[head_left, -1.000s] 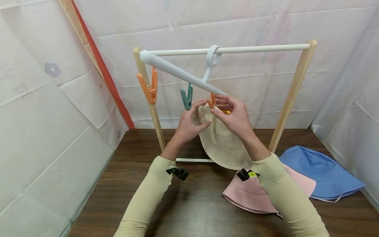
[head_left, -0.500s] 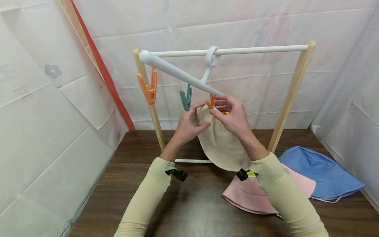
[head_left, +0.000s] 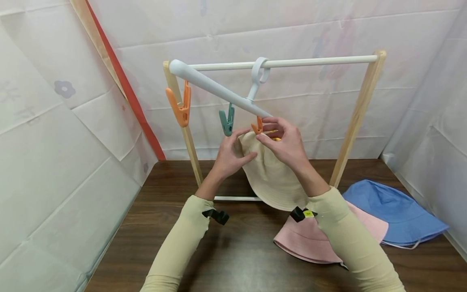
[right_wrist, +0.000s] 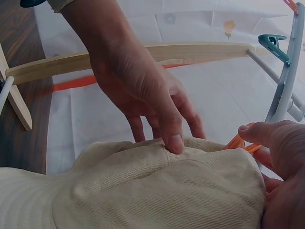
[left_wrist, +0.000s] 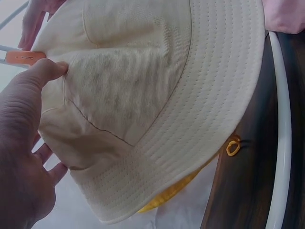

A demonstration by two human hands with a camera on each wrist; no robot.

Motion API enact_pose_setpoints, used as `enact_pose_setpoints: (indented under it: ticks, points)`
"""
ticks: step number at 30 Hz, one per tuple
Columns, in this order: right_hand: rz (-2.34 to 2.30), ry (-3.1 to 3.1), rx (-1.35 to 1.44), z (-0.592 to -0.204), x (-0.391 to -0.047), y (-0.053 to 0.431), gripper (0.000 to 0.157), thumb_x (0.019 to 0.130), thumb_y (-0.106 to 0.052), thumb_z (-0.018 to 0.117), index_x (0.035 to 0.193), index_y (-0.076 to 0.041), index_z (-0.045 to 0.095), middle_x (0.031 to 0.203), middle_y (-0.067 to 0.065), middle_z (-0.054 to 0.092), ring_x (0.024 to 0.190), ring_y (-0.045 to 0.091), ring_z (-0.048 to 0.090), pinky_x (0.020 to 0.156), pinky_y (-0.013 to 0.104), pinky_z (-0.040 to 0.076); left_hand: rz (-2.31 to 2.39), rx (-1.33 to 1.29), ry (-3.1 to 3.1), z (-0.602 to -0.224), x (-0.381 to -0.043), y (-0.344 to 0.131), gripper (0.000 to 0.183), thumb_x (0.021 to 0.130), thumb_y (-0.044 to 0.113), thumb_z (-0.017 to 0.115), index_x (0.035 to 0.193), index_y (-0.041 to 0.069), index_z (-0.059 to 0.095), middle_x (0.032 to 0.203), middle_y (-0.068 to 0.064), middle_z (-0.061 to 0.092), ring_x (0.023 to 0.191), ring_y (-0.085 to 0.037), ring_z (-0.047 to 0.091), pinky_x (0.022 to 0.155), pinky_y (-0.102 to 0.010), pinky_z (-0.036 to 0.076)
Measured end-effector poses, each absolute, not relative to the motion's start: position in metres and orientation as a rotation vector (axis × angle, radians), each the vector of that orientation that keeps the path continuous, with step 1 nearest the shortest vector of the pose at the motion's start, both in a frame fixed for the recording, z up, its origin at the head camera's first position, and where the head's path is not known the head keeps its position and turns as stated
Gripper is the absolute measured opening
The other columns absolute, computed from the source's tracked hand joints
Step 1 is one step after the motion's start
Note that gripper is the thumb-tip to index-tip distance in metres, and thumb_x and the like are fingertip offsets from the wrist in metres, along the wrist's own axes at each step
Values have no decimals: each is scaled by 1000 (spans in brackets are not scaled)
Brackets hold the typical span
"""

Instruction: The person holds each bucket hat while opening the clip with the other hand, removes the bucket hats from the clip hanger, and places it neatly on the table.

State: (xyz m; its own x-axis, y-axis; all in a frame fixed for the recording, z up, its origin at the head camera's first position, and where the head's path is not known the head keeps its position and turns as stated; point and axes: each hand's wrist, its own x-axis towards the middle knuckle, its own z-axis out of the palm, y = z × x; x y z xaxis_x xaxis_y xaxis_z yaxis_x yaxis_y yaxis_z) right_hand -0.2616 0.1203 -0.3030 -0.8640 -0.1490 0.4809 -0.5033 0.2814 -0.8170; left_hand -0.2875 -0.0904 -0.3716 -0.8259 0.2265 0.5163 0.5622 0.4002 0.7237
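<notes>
A cream bucket hat point(head_left: 271, 174) hangs crown up beneath the white hanger point(head_left: 215, 87). My left hand point(head_left: 230, 153) holds the left side of its crown, thumb point(left_wrist: 55, 70) on the near face and fingers behind the fabric. At the top of the crown, my right hand point(head_left: 286, 142) pinches an orange clothespin point(head_left: 257, 126) fixed under the hanger. In the right wrist view this clothespin point(right_wrist: 243, 143) sits right at the crown's edge, between thumb and fingers. A yellow edge point(left_wrist: 171, 193) shows beneath the cream brim in the left wrist view.
The hanger hooks onto a rack point(head_left: 321, 61) with wooden legs. Another orange clothespin point(head_left: 180, 106) and a green clothespin point(head_left: 227, 120) dangle left of the hands. Pink point(head_left: 310, 239) and blue point(head_left: 394, 211) bucket hats lie on the dark table point(head_left: 164, 219) at the right.
The hanger and its clothespins have shifted slightly left in the head view. Both hands keep their hold on the cream hat and the orange clothespin.
</notes>
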Motion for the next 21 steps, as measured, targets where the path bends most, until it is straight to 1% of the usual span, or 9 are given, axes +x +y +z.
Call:
enact_pose_setpoints:
  ticks: [7, 12, 15, 17, 19, 21]
  points:
    - [1614, -2249, 590, -302, -262, 120, 46, 100, -5, 84, 143, 3, 69, 128, 30, 79, 112, 47, 81, 85, 14, 60, -1434, -678, -2332, -375, -290, -93, 71, 93, 21, 93, 157, 18, 62, 166, -13, 58, 156, -39, 48, 133, -68, 36]
    - [1607, -2263, 590, -301, -261, 119, 46, 100, -6, 85, 142, 2, 69, 127, 30, 79, 110, 48, 81, 80, 12, 60, -1469, -706, -2319, -377, -291, -96, 69, 94, 19, 92, 156, 16, 62, 164, -12, 60, 153, -36, 54, 133, -64, 39]
    - [1582, -2273, 590, -300, -261, 118, 46, 100, -7, 85, 142, 2, 70, 127, 29, 80, 109, 47, 82, 80, 13, 60, -1483, -724, -2313, -378, -291, -98, 69, 95, 19, 91, 157, 15, 61, 162, -11, 64, 149, -34, 58, 131, -62, 42]
    - [1554, -2284, 582, -299, -261, 117, 46, 100, -8, 86, 142, 1, 70, 126, 27, 80, 108, 45, 83, 83, 19, 64, -1493, -728, -2309, -379, -291, -98, 69, 95, 19, 91, 157, 14, 60, 162, -10, 65, 148, -34, 60, 130, -61, 43]
    - [1522, -2292, 570, -299, -261, 115, 46, 99, -9, 86, 141, 0, 70, 126, 26, 81, 107, 44, 83, 87, 31, 69, -1500, -722, -2309, -380, -291, -98, 70, 96, 20, 91, 158, 14, 60, 162, -10, 65, 147, -34, 60, 130, -62, 43]
    - [1490, -2300, 552, -298, -260, 113, 45, 99, -11, 87, 140, 0, 70, 125, 25, 81, 105, 43, 83, 90, 45, 70, -1505, -710, -2313, -382, -291, -98, 70, 96, 21, 90, 158, 14, 60, 161, -10, 65, 147, -34, 60, 130, -62, 43]
